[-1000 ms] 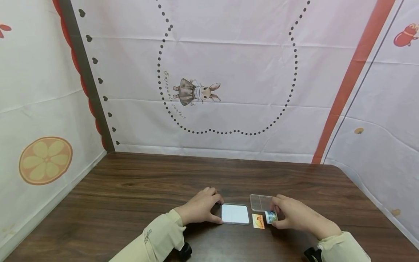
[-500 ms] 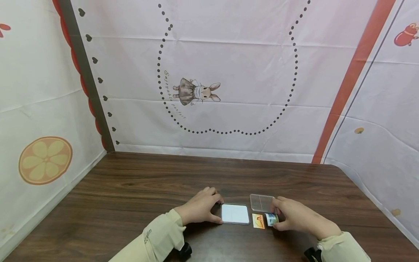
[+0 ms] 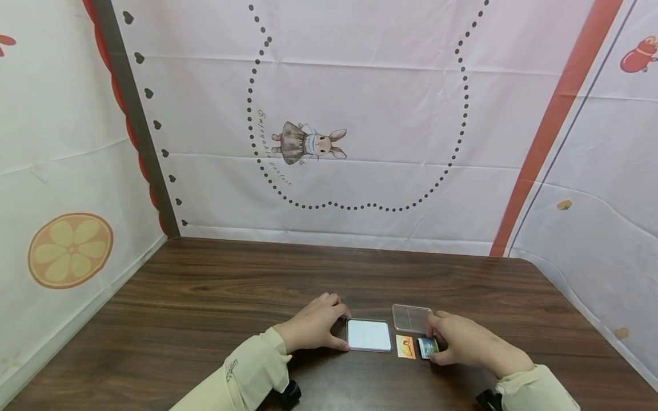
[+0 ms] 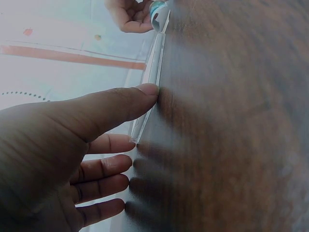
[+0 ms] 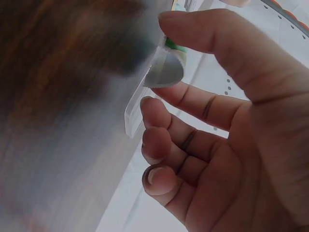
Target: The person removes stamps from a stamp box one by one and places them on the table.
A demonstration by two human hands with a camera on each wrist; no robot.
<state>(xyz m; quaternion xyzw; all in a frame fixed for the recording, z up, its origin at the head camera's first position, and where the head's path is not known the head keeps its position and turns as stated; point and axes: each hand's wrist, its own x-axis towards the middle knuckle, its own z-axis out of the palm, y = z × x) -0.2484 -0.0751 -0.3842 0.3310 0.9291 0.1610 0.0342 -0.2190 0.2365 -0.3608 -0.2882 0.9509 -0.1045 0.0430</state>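
Note:
My left hand [image 3: 312, 326] holds a shallow clear plastic case [image 3: 369, 335] with a white inside at its left edge. Thumb and index finger touch two corners; the other fingers are nearly straight in the left wrist view. My right hand [image 3: 460, 341] pinches a small blue-green picture stamp [image 3: 427, 347] between thumb and index finger. In the right wrist view the stamp [image 5: 166, 71] bows upward, showing its grey underside and toothed edge. Just left of it, an orange-yellow stamp [image 3: 405, 347] lies flat, close to the case.
A clear plastic lid [image 3: 410, 318] lies behind the stamps, its right end near my right fingers. Everything rests on a dark wood-grain table [image 3: 247, 279]. Printed white cloth [image 3: 360, 114] rises behind the table and at both sides.
My right hand has shifted slightly right and toward me with the blue-green stamp, exposing more of the clear lid. My left hand and the case have stayed in place.

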